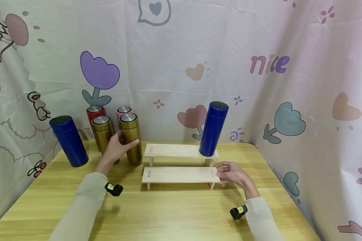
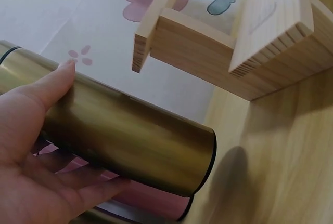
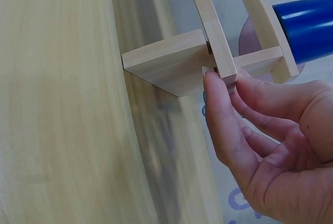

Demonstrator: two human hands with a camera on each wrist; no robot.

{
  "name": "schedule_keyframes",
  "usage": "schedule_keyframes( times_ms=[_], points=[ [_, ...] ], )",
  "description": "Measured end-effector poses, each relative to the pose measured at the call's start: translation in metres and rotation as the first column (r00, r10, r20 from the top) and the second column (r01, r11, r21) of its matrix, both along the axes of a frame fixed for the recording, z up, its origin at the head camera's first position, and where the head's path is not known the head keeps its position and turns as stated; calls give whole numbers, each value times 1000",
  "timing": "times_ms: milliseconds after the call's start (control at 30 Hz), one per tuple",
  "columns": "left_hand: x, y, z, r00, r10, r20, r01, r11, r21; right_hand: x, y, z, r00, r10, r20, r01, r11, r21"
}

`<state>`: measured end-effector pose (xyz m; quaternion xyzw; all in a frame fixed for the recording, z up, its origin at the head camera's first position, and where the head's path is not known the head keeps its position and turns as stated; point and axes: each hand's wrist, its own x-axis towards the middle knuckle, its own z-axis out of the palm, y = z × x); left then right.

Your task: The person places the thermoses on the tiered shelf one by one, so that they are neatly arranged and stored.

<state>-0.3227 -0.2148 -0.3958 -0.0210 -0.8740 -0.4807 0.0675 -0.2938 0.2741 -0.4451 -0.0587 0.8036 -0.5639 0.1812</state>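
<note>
Gold flask (image 1: 131, 134), gripped by the left hand (image 1: 117, 148) — keep it upright and away from the pink flask (image 2: 156, 199) just beyond that hand; whether it touches the bench (image 1: 169, 211) is hard to tell. The right hand (image 1: 233, 173) pinches the low shelf (image 1: 181, 174) — steady, without pulling.

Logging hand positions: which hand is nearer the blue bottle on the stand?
Right. The right hand pinches the lower shelf, below and in front of the blue bottle; the left hand is farther off to its left, gripping a gold bottle.
</note>
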Motion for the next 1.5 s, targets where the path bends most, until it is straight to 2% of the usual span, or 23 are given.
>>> schedule_keyframes(
  times_ms=[300, 500, 1000, 1333, 1500],
  points=[
    [7, 1, 12, 1000, -9, 15, 9, 1000, -1, -1, 1, 0, 1000, 6, -6, -6, 1000, -3],
    [7, 0, 12, 1000, -7, 9, 8, 1000, -23, 0, 2, -1, 1000, 6, -4, -6, 1000, -5],
    [11, -4, 19, 999, -9, -32, 8, 1000, -15, 0, 1, 0, 1000, 5, 9, -5, 1000, -18],
    [15, -4, 29, 1000, 0, -11, 1, 1000, 13, 0, 1, 1, 1000, 14, 7, -14, 1000, -14],
    [18, -5, 34, 999, -8, -37, 9, 999, 31, 0, 1, 1, 1000, 11, 8, -11, 1000, -8]
  ],
)
